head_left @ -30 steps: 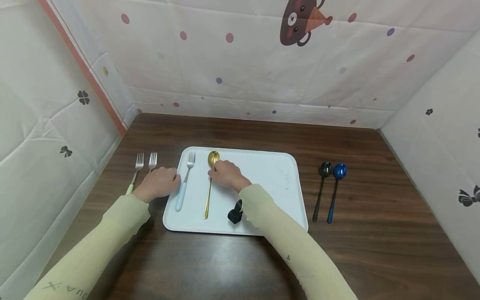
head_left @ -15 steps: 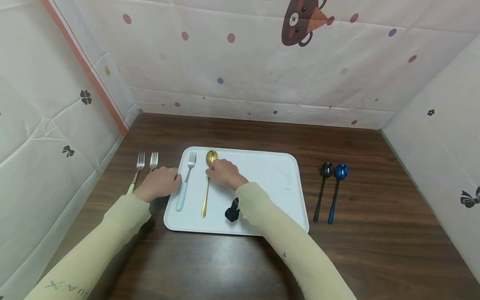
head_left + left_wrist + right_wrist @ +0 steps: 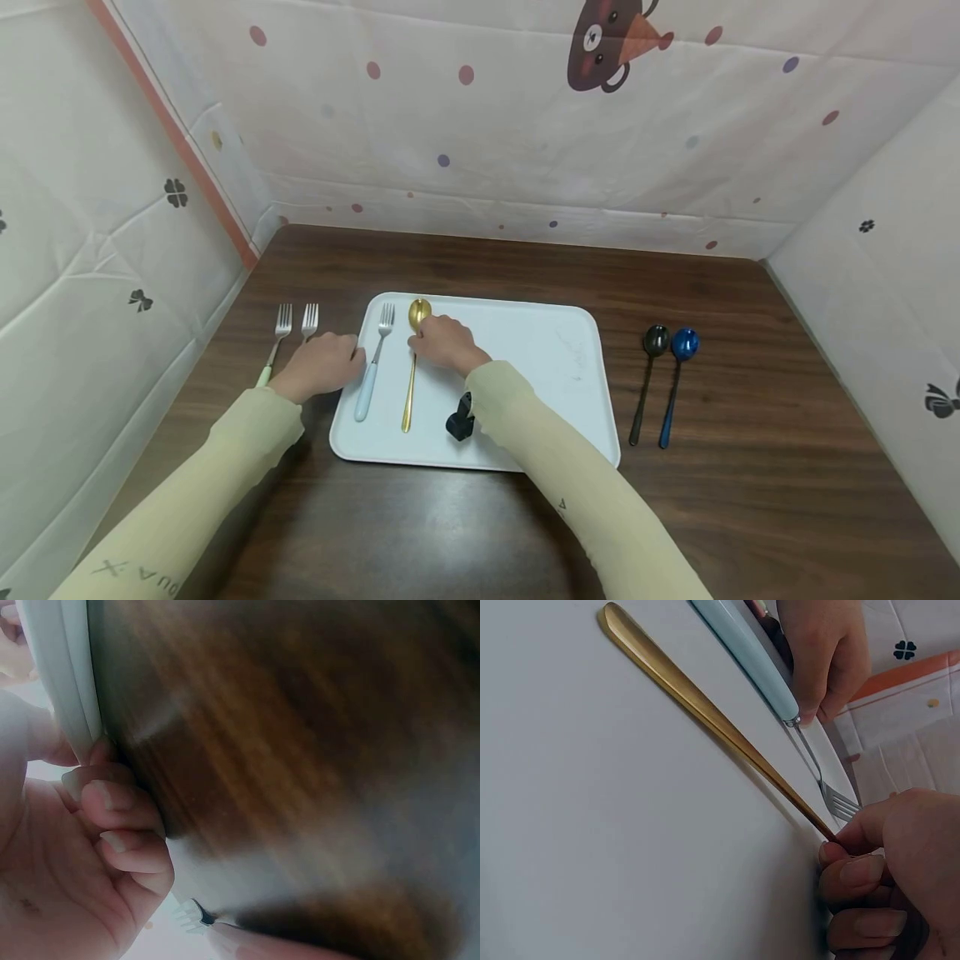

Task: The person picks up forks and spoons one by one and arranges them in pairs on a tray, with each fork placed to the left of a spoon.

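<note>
A white tray [image 3: 525,321] lies on the dark wooden table [image 3: 480,517]. On its left part a gold spoon [image 3: 409,392] lies beside a fork with a light blue handle [image 3: 367,379]. My right hand [image 3: 426,335] pinches the gold spoon just below its bowl. In the right wrist view those fingertips [image 3: 851,866] close on the thin neck of the spoon [image 3: 705,712]. My left hand [image 3: 347,357] holds the tray's left rim, and its curled fingers [image 3: 112,802] lie against the rim [image 3: 67,682].
Two forks [image 3: 281,321] [image 3: 308,319] lie on the table left of the tray. A black spoon [image 3: 647,375] and a blue spoon [image 3: 675,375] lie side by side to its right. Patterned cloth walls close in the table on three sides.
My right hand has slid the gold spoon a little to the left, closer to the blue-handled fork. The left hand has stayed at the tray's rim.
</note>
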Tool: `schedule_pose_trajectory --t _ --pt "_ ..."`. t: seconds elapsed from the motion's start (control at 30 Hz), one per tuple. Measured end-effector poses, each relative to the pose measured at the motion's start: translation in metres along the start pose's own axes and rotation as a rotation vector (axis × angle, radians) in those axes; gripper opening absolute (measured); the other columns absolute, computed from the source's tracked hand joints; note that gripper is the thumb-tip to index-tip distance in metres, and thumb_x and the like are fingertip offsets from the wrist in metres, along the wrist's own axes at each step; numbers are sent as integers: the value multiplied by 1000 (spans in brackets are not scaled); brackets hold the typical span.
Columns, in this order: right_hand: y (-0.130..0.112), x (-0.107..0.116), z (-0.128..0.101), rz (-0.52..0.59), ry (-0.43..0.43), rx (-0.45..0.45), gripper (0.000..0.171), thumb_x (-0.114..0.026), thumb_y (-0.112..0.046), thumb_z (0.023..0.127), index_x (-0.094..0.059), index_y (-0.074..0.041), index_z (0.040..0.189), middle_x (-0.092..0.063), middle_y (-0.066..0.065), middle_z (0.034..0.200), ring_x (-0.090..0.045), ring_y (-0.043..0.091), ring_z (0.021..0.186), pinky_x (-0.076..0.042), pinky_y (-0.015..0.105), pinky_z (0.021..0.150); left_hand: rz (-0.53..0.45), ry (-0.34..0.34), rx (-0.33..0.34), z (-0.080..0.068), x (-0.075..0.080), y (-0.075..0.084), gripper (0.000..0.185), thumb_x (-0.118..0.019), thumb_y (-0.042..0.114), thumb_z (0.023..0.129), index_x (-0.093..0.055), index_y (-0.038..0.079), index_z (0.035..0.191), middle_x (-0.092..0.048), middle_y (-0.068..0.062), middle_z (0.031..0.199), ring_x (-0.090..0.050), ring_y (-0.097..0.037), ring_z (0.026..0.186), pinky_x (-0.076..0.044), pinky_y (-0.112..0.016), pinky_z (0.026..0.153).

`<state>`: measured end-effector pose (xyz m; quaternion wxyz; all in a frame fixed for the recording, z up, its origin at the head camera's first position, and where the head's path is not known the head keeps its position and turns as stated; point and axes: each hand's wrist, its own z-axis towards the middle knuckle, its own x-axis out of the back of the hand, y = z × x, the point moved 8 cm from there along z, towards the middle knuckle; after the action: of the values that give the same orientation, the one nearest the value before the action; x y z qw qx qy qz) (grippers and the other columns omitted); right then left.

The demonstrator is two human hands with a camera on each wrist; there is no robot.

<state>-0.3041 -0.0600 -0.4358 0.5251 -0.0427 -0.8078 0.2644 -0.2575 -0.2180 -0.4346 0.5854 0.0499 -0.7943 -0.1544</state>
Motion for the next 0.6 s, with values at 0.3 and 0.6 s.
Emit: schedule_pose_trajectory --t 0.3,0.6 --pt "-1 -1 2 -4 13 1 41 -53 -29 98 -51 -15 59 -40 -4 54 -40 11 51 -30 24 51 7 4 -6 1 0 -1 32 -40 27 99 -60 4 90 -52 -6 65 -50 -19 56 -38 -29 52" --pt "0 -1 2 7 4 -15 41 -54 -29 97 -53 -14 60 -42 -4 54 -41 12 52 -31 24 51 10 -9 14 1 1 -1 32 -40 28 99 -59 5 88 -53 -7 65 -50 -19 57 -38 -30 51"
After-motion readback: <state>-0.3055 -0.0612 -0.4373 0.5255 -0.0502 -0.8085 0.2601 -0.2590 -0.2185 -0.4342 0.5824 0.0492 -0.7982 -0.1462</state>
